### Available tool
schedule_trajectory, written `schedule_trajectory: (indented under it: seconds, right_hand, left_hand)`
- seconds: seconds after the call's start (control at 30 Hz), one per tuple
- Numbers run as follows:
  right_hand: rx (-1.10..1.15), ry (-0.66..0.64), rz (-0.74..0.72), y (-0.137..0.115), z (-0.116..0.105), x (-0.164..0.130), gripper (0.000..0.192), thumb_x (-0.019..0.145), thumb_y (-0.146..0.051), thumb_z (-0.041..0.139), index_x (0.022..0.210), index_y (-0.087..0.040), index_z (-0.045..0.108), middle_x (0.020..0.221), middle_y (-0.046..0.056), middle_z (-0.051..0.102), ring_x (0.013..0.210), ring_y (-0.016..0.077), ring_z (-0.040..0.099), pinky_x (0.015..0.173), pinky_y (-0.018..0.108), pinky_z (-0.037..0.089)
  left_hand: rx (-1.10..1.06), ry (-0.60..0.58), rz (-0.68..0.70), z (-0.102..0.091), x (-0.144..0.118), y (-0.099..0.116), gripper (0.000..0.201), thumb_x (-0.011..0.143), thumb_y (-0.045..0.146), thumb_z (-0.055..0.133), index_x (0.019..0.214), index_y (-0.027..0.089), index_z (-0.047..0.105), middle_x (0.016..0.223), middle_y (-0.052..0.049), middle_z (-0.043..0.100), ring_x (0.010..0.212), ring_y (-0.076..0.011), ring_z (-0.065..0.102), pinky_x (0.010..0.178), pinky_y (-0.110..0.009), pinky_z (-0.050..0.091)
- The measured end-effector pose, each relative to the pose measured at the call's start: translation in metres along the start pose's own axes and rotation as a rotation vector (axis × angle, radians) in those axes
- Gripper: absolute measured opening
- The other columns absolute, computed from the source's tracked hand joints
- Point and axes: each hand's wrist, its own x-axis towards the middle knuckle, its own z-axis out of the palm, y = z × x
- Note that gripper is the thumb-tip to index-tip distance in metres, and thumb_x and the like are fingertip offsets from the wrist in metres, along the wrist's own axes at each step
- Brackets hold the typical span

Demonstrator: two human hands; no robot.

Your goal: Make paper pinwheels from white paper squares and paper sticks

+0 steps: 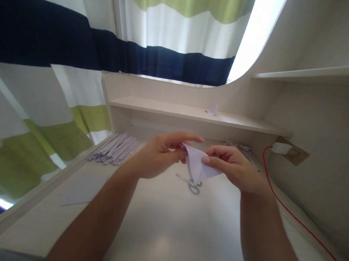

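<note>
Both hands — left hand (158, 155), right hand (234, 167) — pinching folded paper (197, 165), above scissors (192, 184)

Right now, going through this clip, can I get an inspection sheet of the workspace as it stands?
Surface: pale desk, glare spot near the front edge.
Job's things: folded white paper, held above the desk.
Clutter: scissors lying under the paper; stack of paper strips back left; flat sheet left; small folded piece on the low shelf.
Hands: left hand and right hand both pinch the folded white paper.
Cables: red cable runs along the right side to a white plug at the wall.
Surroundings: striped curtain behind, upper shelf right.
</note>
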Motion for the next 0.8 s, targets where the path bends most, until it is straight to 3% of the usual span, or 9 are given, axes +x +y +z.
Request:
schedule_trajectory:
  seconds: [0.07, 0.13, 0.23, 0.3, 0.37, 0.47, 0.63, 0.73, 0.8]
  right_hand:
    - [0.048, 0.082, -0.052, 0.003, -0.001, 0.0, 0.02, 0.09, -0.039, 0.085, 0.086, -0.019, 0.082, 0.073, 0.001, 0.075, 0.062, 0.0105, 0.065, 0.058, 0.021, 0.051]
    - [0.094, 0.173, -0.093, 0.005, -0.002, 0.002, 0.02, 0.09, -0.04, 0.084, 0.089, -0.02, 0.082, 0.076, 0.002, 0.076, 0.063, 0.0132, 0.068, 0.06, 0.024, 0.054]
    - [0.143, 0.295, -0.138, 0.006, 0.0, 0.005, 0.02, 0.09, -0.041, 0.084, 0.091, -0.021, 0.082, 0.077, 0.003, 0.077, 0.064, 0.0155, 0.069, 0.06, 0.027, 0.055]
    - [0.177, 0.348, -0.172, 0.006, 0.004, 0.006, 0.018, 0.09, -0.039, 0.083, 0.09, -0.021, 0.082, 0.076, 0.002, 0.076, 0.062, 0.0142, 0.066, 0.059, 0.027, 0.053]
    - [0.206, 0.376, -0.197, 0.005, 0.008, 0.008, 0.015, 0.089, -0.037, 0.084, 0.089, -0.022, 0.082, 0.076, 0.001, 0.075, 0.062, 0.0135, 0.063, 0.058, 0.026, 0.052]
    - [0.235, 0.374, -0.197, 0.005, 0.011, 0.009, 0.014, 0.087, -0.036, 0.084, 0.088, -0.022, 0.082, 0.076, 0.001, 0.074, 0.064, 0.0132, 0.062, 0.059, 0.026, 0.051]
    - [0.269, 0.262, -0.173, 0.009, 0.013, 0.01, 0.008, 0.086, -0.028, 0.084, 0.09, -0.022, 0.082, 0.082, 0.001, 0.076, 0.073, 0.0144, 0.067, 0.069, 0.027, 0.055]
    - [0.185, 0.233, -0.188, 0.011, 0.012, 0.009, 0.009, 0.089, -0.028, 0.082, 0.096, -0.023, 0.083, 0.091, 0.002, 0.079, 0.08, 0.0153, 0.069, 0.076, 0.029, 0.057]
    - [0.08, 0.252, -0.212, 0.011, 0.011, 0.008, 0.01, 0.092, -0.031, 0.081, 0.096, -0.022, 0.082, 0.089, 0.002, 0.078, 0.078, 0.0145, 0.067, 0.071, 0.027, 0.055]
  left_hand:
    - [-0.07, 0.112, -0.041, 0.003, 0.002, -0.003, 0.044, 0.093, 0.02, 0.072, 0.136, 0.026, 0.07, 0.09, -0.001, 0.077, 0.073, -0.013, 0.07, 0.066, -0.022, 0.059]
    - [-0.09, 0.169, -0.102, 0.007, 0.005, -0.004, 0.03, 0.095, 0.032, 0.072, 0.123, 0.02, 0.074, 0.085, -0.002, 0.076, 0.07, -0.0143, 0.07, 0.061, -0.023, 0.058]
    - [-0.033, 0.092, -0.128, 0.014, 0.005, -0.001, 0.027, 0.096, 0.043, 0.072, 0.096, 0.017, 0.079, 0.081, -0.004, 0.075, 0.071, -0.0145, 0.069, 0.061, -0.023, 0.055]
    - [0.028, 0.035, -0.11, 0.02, 0.004, 0.001, 0.029, 0.092, 0.047, 0.078, 0.097, 0.018, 0.081, 0.083, -0.005, 0.076, 0.072, -0.0146, 0.068, 0.062, -0.023, 0.054]
    - [0.067, 0.055, -0.096, 0.025, 0.003, 0.003, 0.031, 0.087, 0.048, 0.083, 0.099, 0.019, 0.083, 0.085, -0.005, 0.078, 0.072, -0.015, 0.068, 0.062, -0.024, 0.054]
    - [0.105, 0.166, -0.067, 0.029, 0.003, 0.003, 0.027, 0.091, 0.045, 0.08, 0.091, 0.018, 0.083, 0.078, -0.005, 0.076, 0.068, -0.014, 0.065, 0.061, -0.024, 0.051]
    - [0.088, 0.277, -0.007, 0.028, 0.005, 0.004, 0.018, 0.09, 0.034, 0.078, 0.084, 0.017, 0.082, 0.073, -0.004, 0.076, 0.064, -0.013, 0.064, 0.056, -0.022, 0.049]
    - [0.077, 0.309, -0.01, 0.028, 0.005, 0.005, 0.015, 0.088, 0.031, 0.079, 0.086, 0.016, 0.081, 0.077, -0.005, 0.077, 0.066, -0.0136, 0.065, 0.054, -0.021, 0.05]
    - [0.086, 0.331, -0.001, 0.028, 0.005, 0.004, 0.015, 0.088, 0.031, 0.079, 0.087, 0.016, 0.08, 0.078, -0.005, 0.076, 0.067, -0.0135, 0.065, 0.054, -0.021, 0.051]
